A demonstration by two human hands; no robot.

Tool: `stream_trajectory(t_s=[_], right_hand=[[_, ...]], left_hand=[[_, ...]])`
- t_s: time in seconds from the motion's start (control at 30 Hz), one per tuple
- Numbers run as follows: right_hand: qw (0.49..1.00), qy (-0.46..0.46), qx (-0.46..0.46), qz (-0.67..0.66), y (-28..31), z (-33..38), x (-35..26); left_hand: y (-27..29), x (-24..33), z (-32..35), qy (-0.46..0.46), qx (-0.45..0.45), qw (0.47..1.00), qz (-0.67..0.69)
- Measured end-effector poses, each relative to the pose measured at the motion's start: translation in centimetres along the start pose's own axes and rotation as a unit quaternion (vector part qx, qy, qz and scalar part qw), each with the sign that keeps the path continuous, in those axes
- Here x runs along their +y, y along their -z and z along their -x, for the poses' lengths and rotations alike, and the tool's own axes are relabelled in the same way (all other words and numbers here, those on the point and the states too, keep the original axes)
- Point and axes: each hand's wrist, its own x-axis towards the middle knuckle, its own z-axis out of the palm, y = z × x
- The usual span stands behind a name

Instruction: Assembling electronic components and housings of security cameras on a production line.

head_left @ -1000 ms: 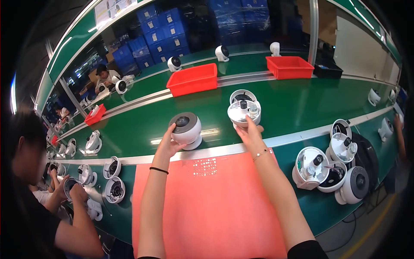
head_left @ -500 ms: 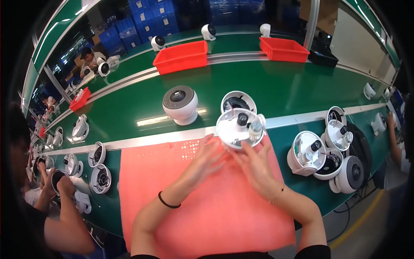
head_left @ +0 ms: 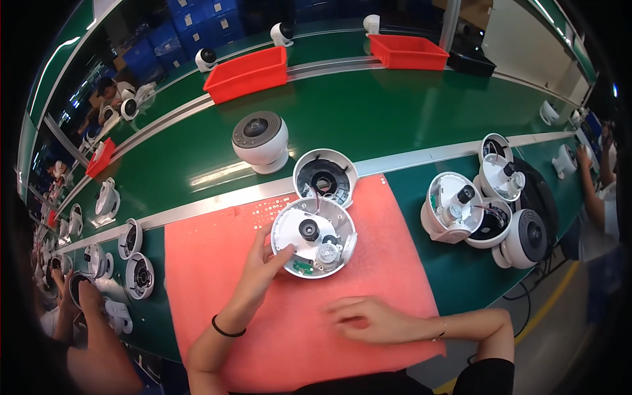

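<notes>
On the pink foam mat (head_left: 276,349) sits an open white camera housing (head_left: 287,224), with a black lens, a motor and a bit of green circuit board inside. My left hand (head_left: 260,266) grips its left side, thumb over the rim and fingers around the outside. Right behind it lies the housing's other white half (head_left: 304,161), its dark inside facing up, with thin wires running between the two. My right hand (head_left: 368,320) hovers over the mat below and to the right, somewhat blurred, its fingers loosely bent and apart from the thumb. Nothing shows in it.
Small screws (head_left: 266,210) lie scattered at the mat's far edge. A finished round camera (head_left: 261,141) stands on the green conveyor beyond. Several opened housings (head_left: 454,204) crowd the right side; more (head_left: 139,275) stand at left beside a co-worker's arm (head_left: 99,336). Red bins (head_left: 247,74) line the back.
The open housing has come down and toward me, turned more face-up. My left hand has taken its left side; my right hand has let go and drawn back toward me.
</notes>
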Motion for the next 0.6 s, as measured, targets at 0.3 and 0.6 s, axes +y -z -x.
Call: stream_trajectory(t_s=[0.3,0.6], right_hand=[[0.800,0.133,0.202,0.549,7.8,1.1,-2.7],[0.719,0.188,0.165,0.649,9.7,-1.4,0.8]], left_hand=[[8.1,2.4,-4.7,0.016,-0.218,0.960,-0.177],[6.5,3.9,-1.3,-0.023,-0.086,0.972,-0.217]])
